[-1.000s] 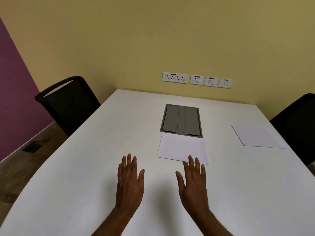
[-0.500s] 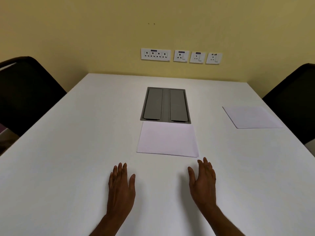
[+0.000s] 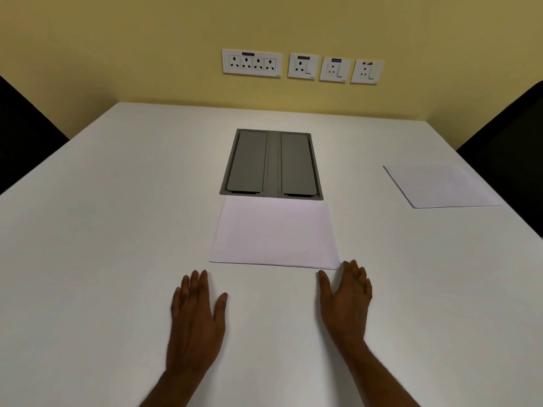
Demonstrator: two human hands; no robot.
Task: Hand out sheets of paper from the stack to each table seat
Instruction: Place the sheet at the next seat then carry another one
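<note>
Yellow wall, row of sockets (image 3: 302, 66); white table (image 3: 102, 230) with grey cable hatch (image 3: 271, 164) at centre.

Item: stack of paper (image 3: 274, 235), touching the hatch's near edge.

Item: one sheet (image 3: 440, 186) laid at the right seat, by a black chair (image 3: 511, 148) (left seat apparently unserved).

Item: left hand (image 3: 197, 318), flat, fingers spread, holding nothing.

Item: right hand (image 3: 346, 301), open and empty, fingertips (image 3: 352, 264) just beside the stack's near right corner.

Step, likely: reaching for the next sheet. Next move calls for peeling off the top sheet alone.
</note>
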